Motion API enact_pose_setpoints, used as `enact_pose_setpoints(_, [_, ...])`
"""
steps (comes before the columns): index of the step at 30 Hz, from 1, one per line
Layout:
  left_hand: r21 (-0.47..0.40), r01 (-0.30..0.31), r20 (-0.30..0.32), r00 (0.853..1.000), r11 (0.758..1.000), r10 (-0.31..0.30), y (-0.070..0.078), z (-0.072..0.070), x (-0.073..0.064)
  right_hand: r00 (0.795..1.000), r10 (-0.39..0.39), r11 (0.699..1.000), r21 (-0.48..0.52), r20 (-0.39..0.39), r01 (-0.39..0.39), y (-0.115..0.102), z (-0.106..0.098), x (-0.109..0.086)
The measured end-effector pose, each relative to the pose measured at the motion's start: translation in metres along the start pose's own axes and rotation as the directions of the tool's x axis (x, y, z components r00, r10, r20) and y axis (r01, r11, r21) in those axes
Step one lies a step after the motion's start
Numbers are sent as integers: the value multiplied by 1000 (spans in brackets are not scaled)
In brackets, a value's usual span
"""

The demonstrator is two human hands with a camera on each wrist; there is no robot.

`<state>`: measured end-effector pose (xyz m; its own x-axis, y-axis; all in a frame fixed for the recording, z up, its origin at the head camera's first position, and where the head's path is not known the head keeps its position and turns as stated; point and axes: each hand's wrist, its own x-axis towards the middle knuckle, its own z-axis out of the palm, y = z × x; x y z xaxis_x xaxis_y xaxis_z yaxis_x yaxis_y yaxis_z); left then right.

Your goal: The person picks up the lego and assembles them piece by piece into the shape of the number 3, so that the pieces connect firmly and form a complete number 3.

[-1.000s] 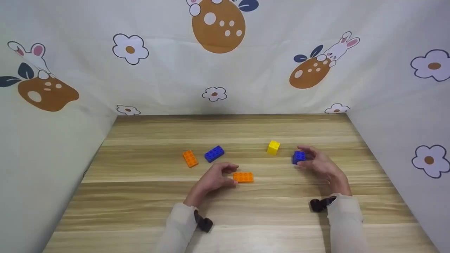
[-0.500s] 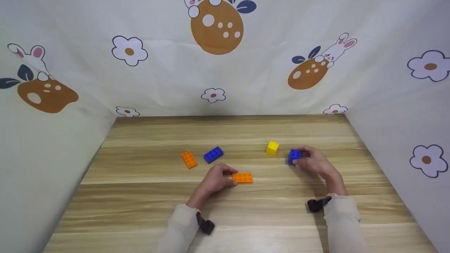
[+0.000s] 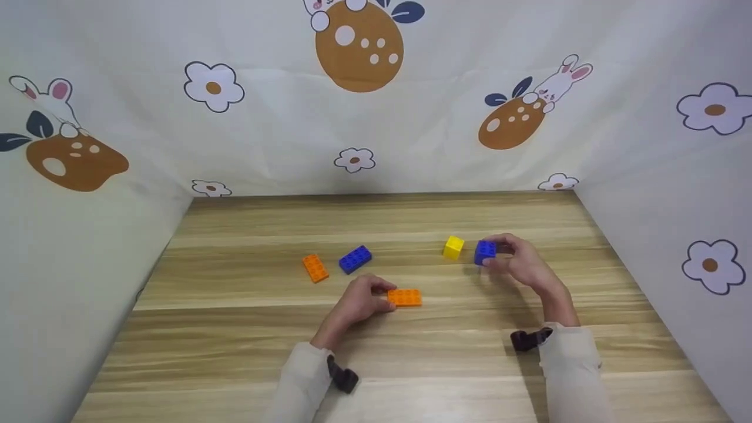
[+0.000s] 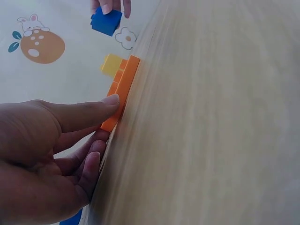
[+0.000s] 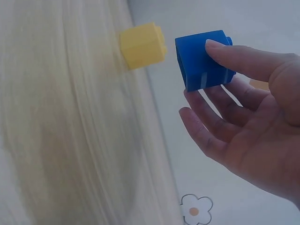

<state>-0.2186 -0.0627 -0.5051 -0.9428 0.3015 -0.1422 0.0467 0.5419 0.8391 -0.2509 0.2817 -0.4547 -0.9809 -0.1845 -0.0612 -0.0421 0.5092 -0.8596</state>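
My right hand (image 3: 523,264) pinches a square blue toy brick (image 5: 201,61) between thumb and fingers, raised off the table, its shadow falling below. Just left of it in the head view stands a yellow brick (image 3: 453,247) of similar size. My left hand (image 3: 359,298) pinches the left end of a flat orange brick (image 3: 405,297), thumb on the near side and fingers on the far side. The left wrist view shows that orange brick (image 4: 123,91) lying flat on the wood, studs facing up in the head view.
Farther left lie a long blue brick (image 3: 355,259) and a second orange brick (image 3: 315,268). The wood-grain table (image 3: 458,364) is bounded by a patterned cloth (image 3: 282,117) at the back and both sides. Small black devices sit at both wrists.
The right hand has moved left with the square blue brick and lifted it off the table, closer to the yellow brick. The left hand stays at the orange brick's end.
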Motion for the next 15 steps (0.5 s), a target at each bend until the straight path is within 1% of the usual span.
enact_pose_setpoints(5, [-7, 19, -4, 1000, 1000, -19, 0, 1, 0, 1000, -9, 1000, -27, -15, 8, -7, 3, -1])
enact_pose_setpoints(8, [-19, 19, -4, 1000, 1000, -19, 0, 1, 0, 1000, -21, 999, -36, -10, 20, -11, 4, -1])
enact_pose_setpoints(12, [-37, 20, -4, 1000, 999, -20, 1, 0, -1, 999, -44, 999, -20, 1, 44, -16, 7, -2])
enact_pose_setpoints(15, [-40, 36, -2, 999, 999, -36, 1, 0, -1, 998, -57, 998, -5, 15, 58, -20, 10, -1])
